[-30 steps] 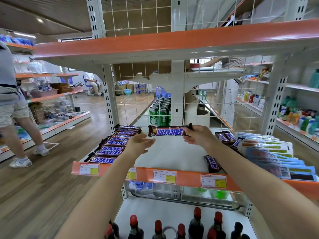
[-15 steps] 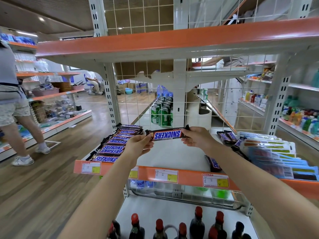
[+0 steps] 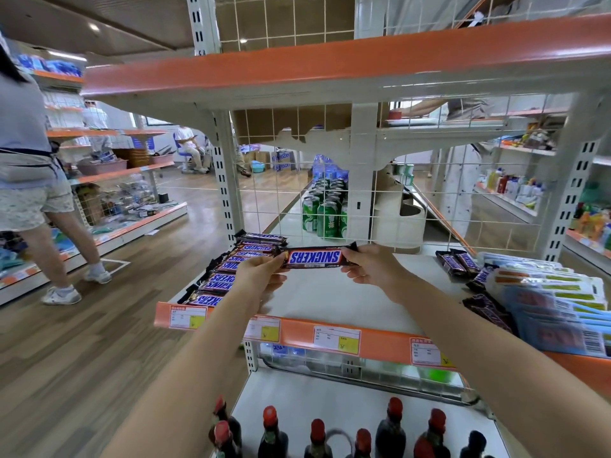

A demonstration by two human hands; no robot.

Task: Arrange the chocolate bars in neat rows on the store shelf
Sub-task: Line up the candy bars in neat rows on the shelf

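Holding 1 Snickers bar (image 3: pixel 314 258) level between them, the left hand (image 3: pixel 261 276) and right hand (image 3: pixel 370 267) pinch its ends above the shelf (image 3: pixel 334 302). Placement looks underway; next, lower it beside the Snickers row (image 3: pixel 231 272) left of the left fingers, aligned.

Green drink cans (image 3: pixel 323 211) stand beyond the wire grid; dark red-capped bottles (image 3: pixel 334 434) line the lower shelf; blue packets (image 3: pixel 558 312) lie right.
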